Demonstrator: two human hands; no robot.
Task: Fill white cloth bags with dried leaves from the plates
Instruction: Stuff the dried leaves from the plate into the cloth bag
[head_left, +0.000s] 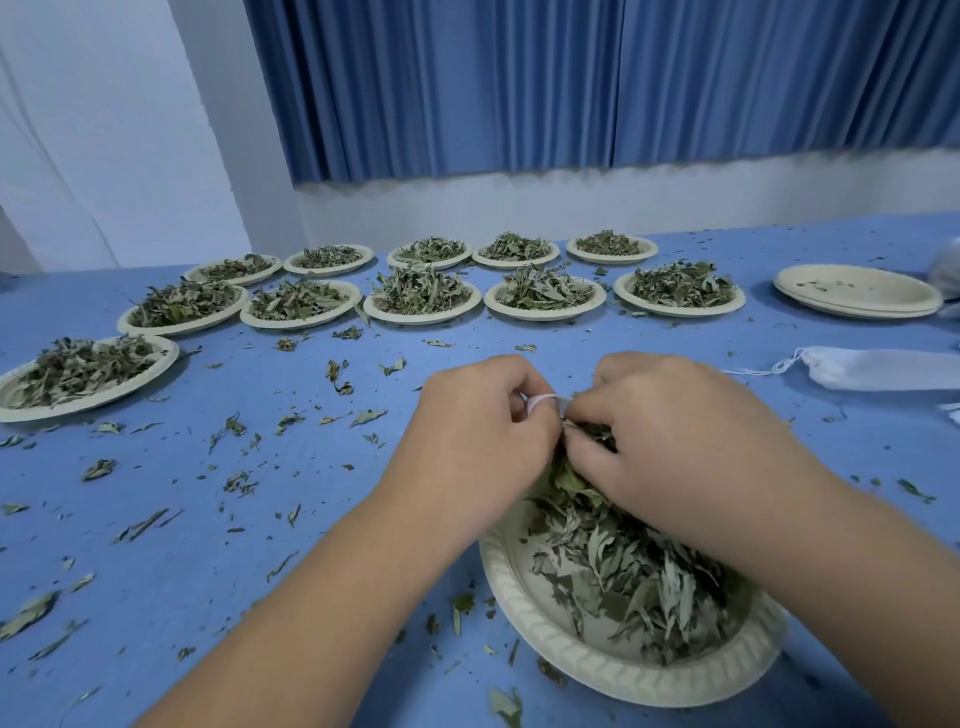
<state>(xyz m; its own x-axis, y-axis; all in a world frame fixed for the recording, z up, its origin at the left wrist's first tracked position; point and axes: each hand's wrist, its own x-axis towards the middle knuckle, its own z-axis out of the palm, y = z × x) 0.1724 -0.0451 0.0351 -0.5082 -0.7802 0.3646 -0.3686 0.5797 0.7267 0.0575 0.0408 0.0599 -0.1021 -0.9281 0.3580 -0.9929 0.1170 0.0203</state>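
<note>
The near plate (587, 657) sits on the blue table (208, 519) close to the person, its bowl half covered by a heap of dried leaves (639, 566). Both hands meet just above the plate's far rim. The left hand (478, 441) has its fingers curled and pinches the white edge of a white cloth bag (544, 401). Only a small strip of that bag shows between the two hands; the rest is hidden under them. The right hand (675, 436), touching the left, has its fingers bent down around a bunch of leaves from the top of the heap, right at the bag's edge. Loose leaf bits (234, 426) lie scattered on the table to the left of the near plate. Beyond the plate, two rows of filled plates (422, 304) run across the table, with one more filled plate (78, 374) far to its left. To the right and beyond it lie a spare flat bag (878, 369) and, farther back, a stack of empty plates (857, 291). A blue curtain (571, 78) hangs behind.
</note>
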